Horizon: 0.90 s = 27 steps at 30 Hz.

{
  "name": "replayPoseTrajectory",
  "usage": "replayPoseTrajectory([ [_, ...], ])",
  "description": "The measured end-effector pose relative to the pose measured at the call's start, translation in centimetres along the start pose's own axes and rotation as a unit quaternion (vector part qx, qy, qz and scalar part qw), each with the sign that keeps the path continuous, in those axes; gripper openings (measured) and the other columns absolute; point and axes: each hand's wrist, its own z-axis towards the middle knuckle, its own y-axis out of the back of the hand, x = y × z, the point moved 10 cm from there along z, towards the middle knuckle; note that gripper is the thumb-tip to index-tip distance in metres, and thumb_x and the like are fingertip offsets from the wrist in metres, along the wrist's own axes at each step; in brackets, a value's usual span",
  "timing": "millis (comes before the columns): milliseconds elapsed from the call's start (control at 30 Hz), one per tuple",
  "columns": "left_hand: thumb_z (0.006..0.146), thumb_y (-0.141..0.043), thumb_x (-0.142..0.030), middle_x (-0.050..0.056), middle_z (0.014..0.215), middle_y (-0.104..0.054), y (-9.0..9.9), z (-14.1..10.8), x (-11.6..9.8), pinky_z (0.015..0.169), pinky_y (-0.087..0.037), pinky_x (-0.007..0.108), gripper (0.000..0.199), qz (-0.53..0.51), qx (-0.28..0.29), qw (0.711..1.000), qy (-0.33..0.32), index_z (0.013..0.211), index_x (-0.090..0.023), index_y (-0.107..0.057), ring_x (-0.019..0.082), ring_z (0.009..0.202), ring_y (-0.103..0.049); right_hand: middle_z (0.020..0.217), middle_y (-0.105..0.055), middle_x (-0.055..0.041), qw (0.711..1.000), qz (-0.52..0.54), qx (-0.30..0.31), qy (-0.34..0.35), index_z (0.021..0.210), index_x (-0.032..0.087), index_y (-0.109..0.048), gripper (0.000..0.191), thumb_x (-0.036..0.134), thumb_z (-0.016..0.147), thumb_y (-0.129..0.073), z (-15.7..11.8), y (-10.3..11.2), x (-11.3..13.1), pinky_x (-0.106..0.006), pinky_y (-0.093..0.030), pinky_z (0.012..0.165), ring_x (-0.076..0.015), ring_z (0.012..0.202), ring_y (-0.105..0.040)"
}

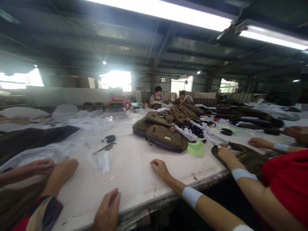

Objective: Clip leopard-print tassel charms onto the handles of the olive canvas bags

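Observation:
My left hand [107,210] is low over the near edge of the white table [134,179]. Its fingers are loosely bent, with the thumb a little apart, and I see nothing in it. Over the tabletop, my right hand [160,168] has its fingers curled in and no thing showing in them. A pale band [192,196] wraps that forearm. Beyond it lies an olive-brown backpack [166,138] with a dark base, at the front of a pile of bags. A light-green strap coil [196,148] rests beside the backpack, nearer to my right hand than to my left.
A co-worker in a red shirt [286,186] handles an olive bag [250,155] at right. Another co-worker's hands [64,171] are at left, near dark fabric and clear plastic [81,134]. A black strap roll [110,138] lies mid-table. Several people sit across the table.

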Motion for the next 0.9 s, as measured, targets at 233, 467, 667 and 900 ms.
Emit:
replayPoseTrajectory([
  [233, 0.084, -0.049, -0.031, 0.006, 0.090, -0.066, -0.6, -1.9, -4.1, 0.081, -0.050, 0.037, 0.024, 0.099, -0.066, 0.983, -0.136, 0.101, -0.018, -0.059, 0.021, 0.087, -0.062, 0.062, -0.056, -0.0010, 0.998, 0.032, 0.055, -0.013, 0.086, 0.013, -0.064, 0.030, 0.036, 0.075, -0.049, 0.4, -1.4, -2.6, -0.023, -0.037, 0.053, -0.0135, 0.058, -0.050],
  [467, 0.084, -0.050, -0.017, 0.006, 0.087, -0.063, -0.4, -2.8, -5.1, 0.076, -0.050, 0.032, 0.021, 0.120, -0.083, 0.971, -0.189, 0.103, -0.018, -0.056, 0.018, 0.084, -0.061, 0.062, -0.057, -0.0013, 0.997, 0.017, 0.078, -0.008, 0.089, 0.014, -0.065, 0.034, 0.041, 0.076, -0.050, 0.2, -1.7, -2.8, -0.024, -0.036, 0.052, -0.0142, 0.057, -0.050],
  [667, 0.084, -0.048, -0.014, 0.005, 0.086, -0.063, -0.2, -3.1, -5.3, 0.078, -0.049, 0.032, 0.019, 0.111, -0.099, 0.972, -0.181, 0.101, -0.018, -0.057, 0.018, 0.085, -0.059, 0.070, -0.063, -0.0039, 0.995, -0.025, 0.095, -0.005, 0.090, 0.014, -0.066, 0.038, 0.045, 0.074, -0.050, 0.3, -2.1, -2.7, -0.027, -0.041, 0.058, -0.0169, 0.062, -0.056],
  [900, 0.081, -0.051, -0.013, 0.007, 0.085, -0.064, -0.2, -2.9, -4.9, 0.079, -0.049, 0.034, 0.020, 0.107, -0.092, 0.980, -0.143, 0.100, -0.015, -0.060, 0.019, 0.084, -0.058, 0.084, -0.068, -0.0061, 0.980, -0.126, 0.131, 0.079, 0.084, 0.023, -0.066, 0.023, 0.040, 0.075, -0.053, 0.6, -2.5, -2.5, -0.034, -0.045, 0.070, -0.0228, 0.076, -0.062],
])
